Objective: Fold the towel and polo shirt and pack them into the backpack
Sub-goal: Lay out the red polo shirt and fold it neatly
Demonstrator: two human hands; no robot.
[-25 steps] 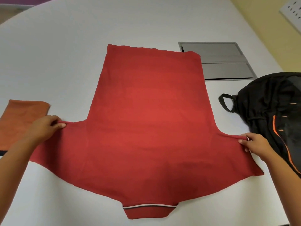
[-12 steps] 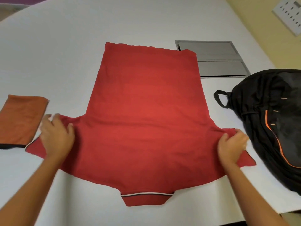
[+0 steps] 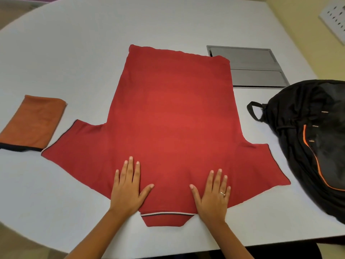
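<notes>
Hands [image 3: 128, 189] moved inward; polo shirt [image 3: 173, 118] lies collar-near, hem pointing away.

Head view, steeply downward, close

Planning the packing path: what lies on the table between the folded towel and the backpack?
In the head view, the spread red polo shirt lies between towel and backpack, both hands flat on it.

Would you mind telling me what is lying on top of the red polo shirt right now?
Both hands rest flat on the polo shirt near its collar: the left hand and the right hand, fingers straight. Nothing else lies on it. Whatever is beneath the shirt is covered.
</notes>
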